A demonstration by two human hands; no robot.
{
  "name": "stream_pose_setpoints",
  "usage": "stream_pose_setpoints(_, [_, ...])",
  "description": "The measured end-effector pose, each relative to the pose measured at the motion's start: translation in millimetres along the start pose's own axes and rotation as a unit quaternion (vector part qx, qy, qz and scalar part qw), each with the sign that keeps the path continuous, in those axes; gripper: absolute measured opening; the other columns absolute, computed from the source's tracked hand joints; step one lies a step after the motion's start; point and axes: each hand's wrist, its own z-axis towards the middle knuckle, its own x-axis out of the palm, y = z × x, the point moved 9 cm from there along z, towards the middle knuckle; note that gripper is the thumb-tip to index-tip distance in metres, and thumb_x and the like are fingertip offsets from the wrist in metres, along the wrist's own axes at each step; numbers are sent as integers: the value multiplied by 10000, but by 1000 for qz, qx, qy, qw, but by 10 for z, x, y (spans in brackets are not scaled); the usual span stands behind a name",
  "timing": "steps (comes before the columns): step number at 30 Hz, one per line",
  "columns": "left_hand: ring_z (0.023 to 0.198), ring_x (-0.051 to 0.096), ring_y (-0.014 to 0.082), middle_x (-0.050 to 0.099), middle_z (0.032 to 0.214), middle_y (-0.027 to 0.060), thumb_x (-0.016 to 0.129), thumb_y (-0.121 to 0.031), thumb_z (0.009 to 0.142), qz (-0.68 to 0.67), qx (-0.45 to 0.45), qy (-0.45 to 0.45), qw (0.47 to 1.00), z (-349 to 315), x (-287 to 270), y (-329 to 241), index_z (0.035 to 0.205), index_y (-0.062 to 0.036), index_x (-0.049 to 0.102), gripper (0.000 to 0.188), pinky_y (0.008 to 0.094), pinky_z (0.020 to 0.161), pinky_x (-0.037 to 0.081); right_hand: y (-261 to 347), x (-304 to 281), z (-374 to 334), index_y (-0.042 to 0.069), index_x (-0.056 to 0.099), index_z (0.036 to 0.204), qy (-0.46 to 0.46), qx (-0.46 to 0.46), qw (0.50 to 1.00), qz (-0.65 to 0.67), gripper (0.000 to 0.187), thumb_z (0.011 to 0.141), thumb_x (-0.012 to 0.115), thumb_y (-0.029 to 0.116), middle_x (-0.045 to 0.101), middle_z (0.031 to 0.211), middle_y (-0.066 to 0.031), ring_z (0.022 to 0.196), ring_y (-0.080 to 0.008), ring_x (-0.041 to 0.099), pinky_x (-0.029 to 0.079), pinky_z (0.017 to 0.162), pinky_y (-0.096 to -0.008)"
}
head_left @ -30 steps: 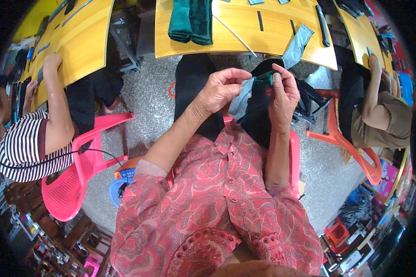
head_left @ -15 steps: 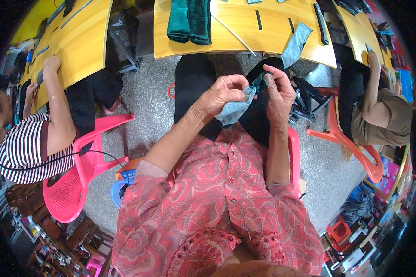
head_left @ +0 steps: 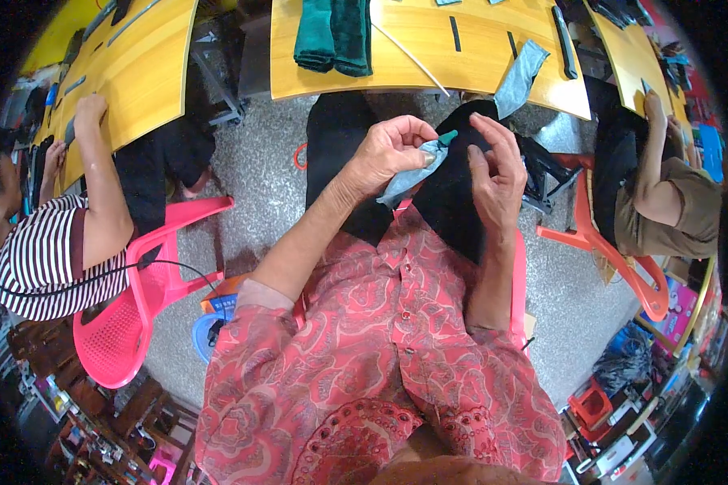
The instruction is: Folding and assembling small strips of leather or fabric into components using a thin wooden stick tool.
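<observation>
Above my lap, my left hand (head_left: 396,153) pinches a small tube-like piece of pale blue-green cloth (head_left: 416,174). A darker green tip of it sticks out past my fingertips. My right hand (head_left: 497,170) is just to the right, apart from the cloth, with its fingers stretched and nothing in them. Ahead, another pale blue-green cloth strip (head_left: 521,79) hangs over the table's near edge. Two folded dark green velvet pieces (head_left: 332,40) lie side by side on the table, and a thin white stick (head_left: 409,58) rests to their right.
The yellow table (head_left: 429,69) is in front of my knees. On the left, a person in a striped top (head_left: 57,267) works beside a pink chair (head_left: 121,343). A person in a brown top (head_left: 678,206) sits on the right near an orange chair (head_left: 623,250). A blue basin (head_left: 206,335) stands by my left side.
My right hand has let go of the dark green end and moved slightly right, its fingers opening. My left hand keeps its hold on the cloth.
</observation>
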Motion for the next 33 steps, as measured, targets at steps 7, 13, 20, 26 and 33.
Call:
stream_pose_setpoints(7, [838, 601, 95, 619, 932, 20, 674, -37, 776, 146, 27, 27, 989, -35, 14, -45, 1027, -33, 570, 272, 254, 772, 500, -349, 515, -202, 33, 524, 1250, 231, 206, 927, 212, 333, 918, 501, 57, 619, 1060, -56, 694, -82, 573, 479, 599, -220])
stream_pose_setpoints(13, [776, 620, 110, 639, 876, 54, 668, -57, 800, 58, 19, 3, 998, -10, -76, -64, 1003, -28, 583, 221, 262, 733, 513, -402, 585, -208, -13, 561, 1162, 226, 154, 917, 289, 261, 909, 526, 41, 635, 890, -58, 685, -99, 596, 499, 594, -232])
stream_pose_setpoints(20, [801, 632, 139, 647, 917, 49, 636, -134, 835, -170, -82, 34, 981, 17, 1, 170, 1004, -20, 575, 213, 278, 745, 521, -426, 487, -118, -13, 628, 971, 144, 127, 960, 206, 113, 866, 601, 19, 645, 799, -45, 696, -98, 608, 499, 612, -243])
stream_pose_setpoints(26, [783, 625, 111, 644, 892, 52, 663, -63, 816, -147, -106, 32, 983, 4, 32, 245, 990, -9, 600, 193, 256, 720, 512, -331, 336, -39, -4, 645, 932, 83, 61, 989, 102, 118, 814, 640, -9, 650, 809, -65, 707, -111, 623, 495, 638, -241])
stream_pose_setpoints(33, [708, 585, 74, 625, 806, 2, 703, -66, 775, 90, -3, -21, 996, -9, 20, 37, 847, -60, 601, 125, 219, 666, 489, -251, 282, -7, 4, 644, 938, 37, 20, 993, 107, 174, 783, 626, -73, 661, 851, -66, 767, -120, 633, 497, 683, -237])
